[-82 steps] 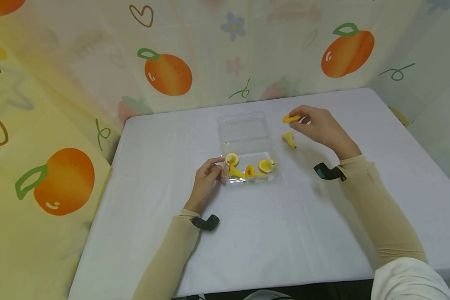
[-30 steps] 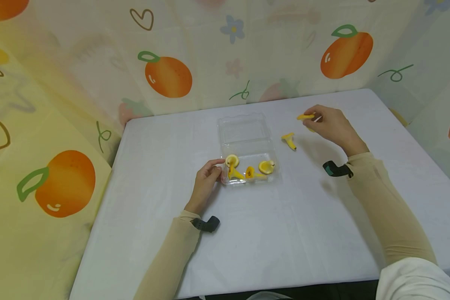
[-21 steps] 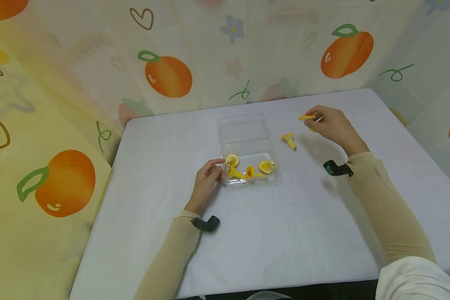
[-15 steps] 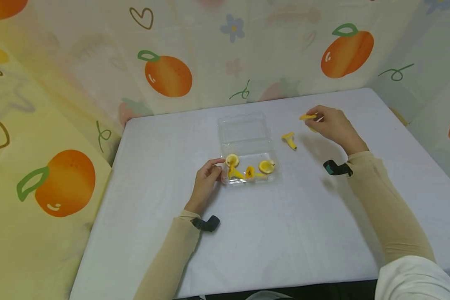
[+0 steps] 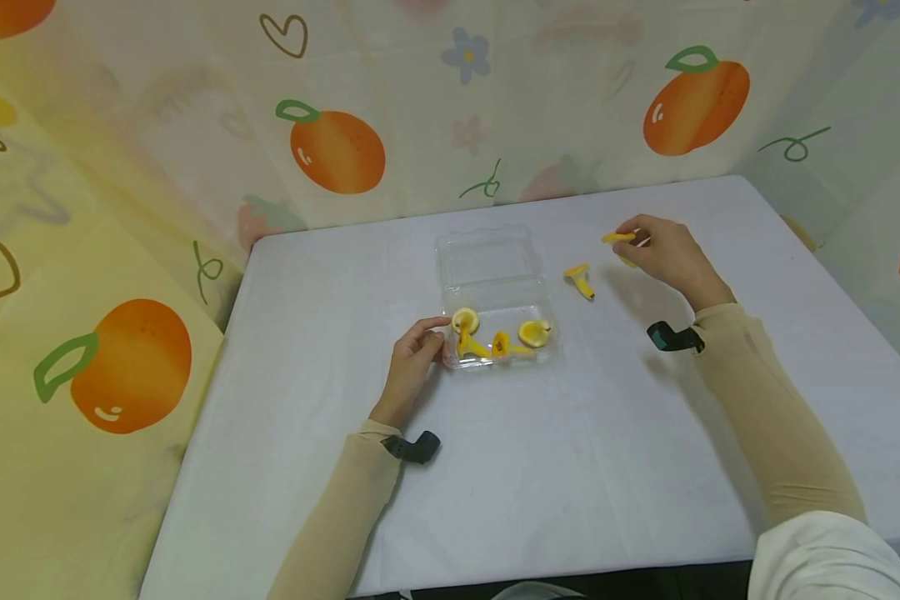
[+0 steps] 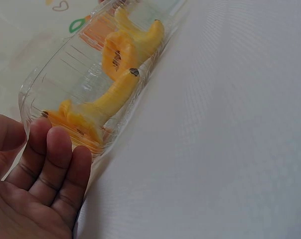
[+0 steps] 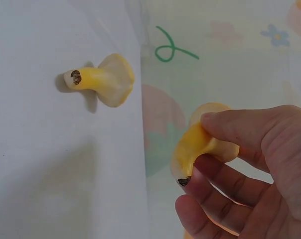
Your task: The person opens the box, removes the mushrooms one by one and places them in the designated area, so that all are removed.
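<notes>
Pinched between the thumb and fingers of my right hand [image 5: 663, 254] is a yellow mushroom [image 7: 190, 144], chanterelle-like, with a dark-tipped stem; it is up off the table. A second mushroom [image 5: 580, 282] lies on the cloth to the left of that hand and fills the left part of the right wrist view [image 7: 103, 79]. My left hand [image 5: 408, 367] grips the left end of an open clear plastic box [image 5: 495, 312], thumb on one side and fingers on the other in the left wrist view [image 6: 46, 169]. Several more mushrooms [image 6: 118, 94] lie inside the box.
The box's clear lid [image 5: 487, 254] is folded back toward the far side. A white cloth covers the table [image 5: 540, 467]. Behind it hangs a curtain [image 5: 420, 100] printed with oranges and flowers.
Over the last few seconds my right hand has shifted right with its mushroom, away from the box, then stayed nearly still, dipping slightly. The left hand and the box have not moved.
</notes>
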`<control>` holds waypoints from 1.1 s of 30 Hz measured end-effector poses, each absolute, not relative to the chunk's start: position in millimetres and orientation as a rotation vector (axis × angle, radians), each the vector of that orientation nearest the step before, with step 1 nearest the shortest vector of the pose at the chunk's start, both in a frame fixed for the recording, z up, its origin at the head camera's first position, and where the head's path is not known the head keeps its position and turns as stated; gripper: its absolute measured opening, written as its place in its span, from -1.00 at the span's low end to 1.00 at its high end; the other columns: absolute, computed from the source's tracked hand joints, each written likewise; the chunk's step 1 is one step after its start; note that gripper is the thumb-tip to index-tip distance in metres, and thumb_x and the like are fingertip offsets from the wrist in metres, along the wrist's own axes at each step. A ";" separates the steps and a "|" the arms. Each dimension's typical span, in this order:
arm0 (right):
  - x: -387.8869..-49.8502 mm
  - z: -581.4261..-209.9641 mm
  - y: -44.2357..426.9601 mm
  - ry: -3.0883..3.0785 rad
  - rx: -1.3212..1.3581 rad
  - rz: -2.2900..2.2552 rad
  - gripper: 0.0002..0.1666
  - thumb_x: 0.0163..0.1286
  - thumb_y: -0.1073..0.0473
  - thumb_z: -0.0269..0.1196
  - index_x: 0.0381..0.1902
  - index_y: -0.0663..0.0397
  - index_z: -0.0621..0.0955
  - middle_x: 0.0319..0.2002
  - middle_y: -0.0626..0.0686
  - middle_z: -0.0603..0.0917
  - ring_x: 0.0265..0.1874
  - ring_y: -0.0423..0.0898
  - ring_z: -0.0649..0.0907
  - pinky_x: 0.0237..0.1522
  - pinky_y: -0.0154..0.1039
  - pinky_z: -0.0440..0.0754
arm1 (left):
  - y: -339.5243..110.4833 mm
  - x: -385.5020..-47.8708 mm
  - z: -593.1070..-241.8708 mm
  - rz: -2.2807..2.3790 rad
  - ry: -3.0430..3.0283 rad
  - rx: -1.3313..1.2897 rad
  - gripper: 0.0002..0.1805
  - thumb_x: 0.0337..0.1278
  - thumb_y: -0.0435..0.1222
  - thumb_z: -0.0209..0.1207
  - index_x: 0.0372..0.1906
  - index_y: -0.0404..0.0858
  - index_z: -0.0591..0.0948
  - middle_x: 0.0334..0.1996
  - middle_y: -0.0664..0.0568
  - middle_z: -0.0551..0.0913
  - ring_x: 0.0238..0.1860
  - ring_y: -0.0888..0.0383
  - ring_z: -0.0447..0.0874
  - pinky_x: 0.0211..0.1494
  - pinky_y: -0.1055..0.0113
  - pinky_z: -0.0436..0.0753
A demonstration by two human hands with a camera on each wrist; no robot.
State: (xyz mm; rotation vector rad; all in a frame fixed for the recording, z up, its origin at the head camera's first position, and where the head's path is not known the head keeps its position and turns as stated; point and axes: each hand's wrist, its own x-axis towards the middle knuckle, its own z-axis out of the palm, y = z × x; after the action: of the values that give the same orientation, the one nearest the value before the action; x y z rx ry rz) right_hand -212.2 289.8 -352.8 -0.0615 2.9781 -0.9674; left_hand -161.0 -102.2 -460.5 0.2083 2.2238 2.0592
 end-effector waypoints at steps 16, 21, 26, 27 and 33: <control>-215.8 -363.7 294.5 2.941 -0.020 -0.947 -0.49 0.50 -0.01 0.19 0.26 0.19 0.53 0.08 0.38 0.63 -0.07 0.22 0.63 -0.20 -0.10 0.58 | -102.0 -160.5 -459.2 2.061 2.221 0.210 -0.67 0.47 -0.41 0.00 0.20 -0.32 0.60 -0.48 0.12 0.55 -0.39 0.27 0.56 -0.15 0.49 0.62; -214.6 -366.2 293.8 2.954 -0.031 -0.947 -0.51 0.49 0.02 0.20 0.24 0.19 0.54 0.04 0.37 0.65 -0.09 0.19 0.65 -0.23 -0.18 0.55 | -101.4 -160.1 -459.4 2.058 2.230 0.202 -0.67 0.46 -0.40 0.00 0.19 -0.29 0.60 -0.47 0.13 0.56 -0.39 0.26 0.56 -0.16 0.48 0.63; -214.3 -369.0 295.0 2.944 -0.029 -0.947 -0.50 0.49 0.01 0.20 0.24 0.20 0.53 0.05 0.37 0.64 -0.07 0.20 0.64 -0.25 -0.20 0.54 | -100.8 -158.6 -459.1 2.054 2.236 0.205 -0.67 0.45 -0.39 0.00 0.20 -0.27 0.60 -0.48 0.14 0.55 -0.38 0.25 0.56 -0.15 0.47 0.63; -214.6 -369.5 295.4 2.937 -0.024 -0.949 -0.49 0.49 0.00 0.20 0.24 0.20 0.53 0.06 0.37 0.64 -0.07 0.21 0.64 -0.23 -0.18 0.55 | -100.8 -158.6 -459.2 2.055 2.236 0.205 -0.67 0.46 -0.39 0.00 0.20 -0.28 0.60 -0.48 0.14 0.55 -0.38 0.25 0.56 -0.15 0.47 0.63; -216.4 -371.7 295.8 2.898 0.018 -0.942 -0.47 0.51 -0.01 0.19 0.28 0.17 0.50 0.10 0.37 0.60 -0.05 0.21 0.61 -0.13 -0.02 0.59 | -100.4 -159.5 -457.9 2.054 2.230 0.193 -0.67 0.47 -0.39 0.02 0.20 -0.29 0.61 -0.49 0.14 0.55 -0.37 0.26 0.56 -0.15 0.48 0.60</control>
State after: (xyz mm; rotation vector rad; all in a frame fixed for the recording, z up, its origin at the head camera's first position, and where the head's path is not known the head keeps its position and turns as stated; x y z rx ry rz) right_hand -216.4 295.8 -371.7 0.0178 2.8978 -0.9418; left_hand -159.5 -100.4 -457.9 0.1928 2.2298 2.0543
